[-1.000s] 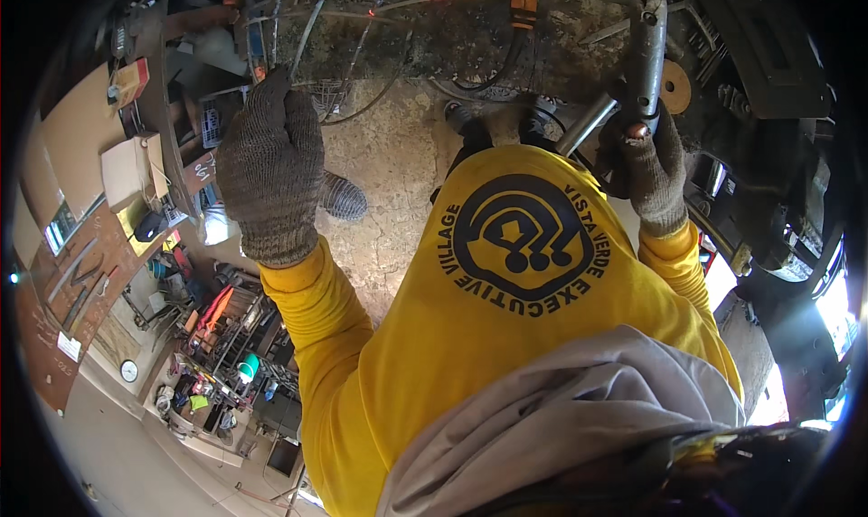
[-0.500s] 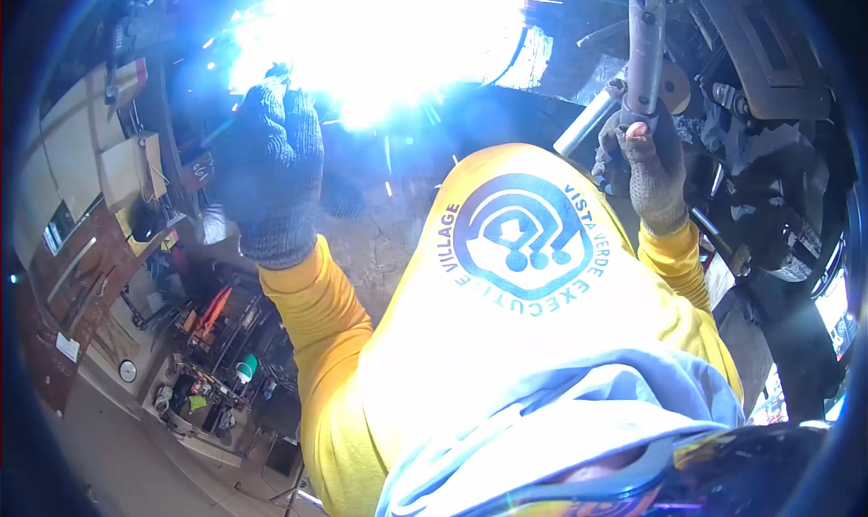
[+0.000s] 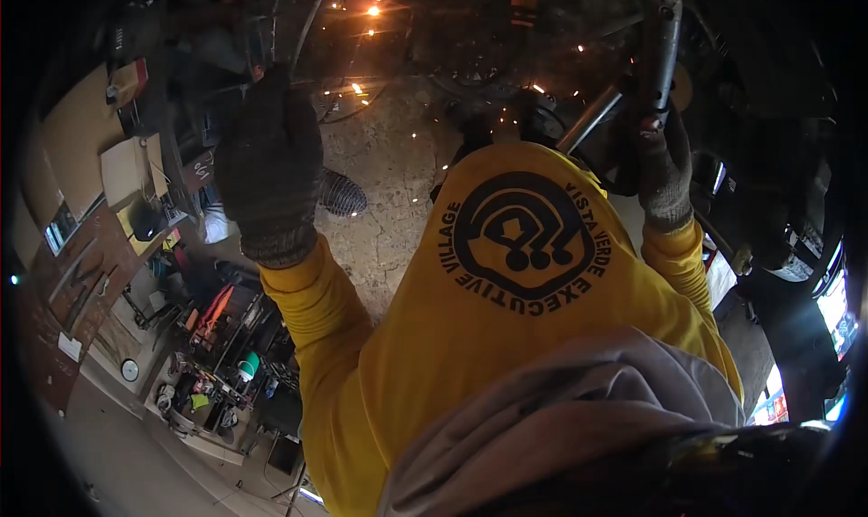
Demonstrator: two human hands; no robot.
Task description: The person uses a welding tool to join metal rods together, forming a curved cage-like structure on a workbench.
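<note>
My left hand [image 3: 271,169], in a dark knit glove, is raised at the left with its back to the camera. Its fingers point up toward a dark metal frame [image 3: 298,28], and whatever they hold is hidden. Orange sparks [image 3: 371,10] scatter above and to the right of it. My right hand [image 3: 665,169], also gloved, is closed around an upright grey metal tube [image 3: 667,47] at the upper right. My yellow long-sleeved shirt [image 3: 506,273] with a round dark emblem fills the middle.
Cracked concrete floor [image 3: 389,182] lies below. A shoe tip [image 3: 344,194] shows by my left wrist. Cluttered shelves and tools [image 3: 208,336] stand at the lower left, a wooden workbench [image 3: 81,200] at the left, dark machinery [image 3: 778,227] at the right.
A bright blue-white flash above my left hand half a second ago has gone out, leaving scattered orange sparks and a darker scene. Both hands have stayed about where they were.
</note>
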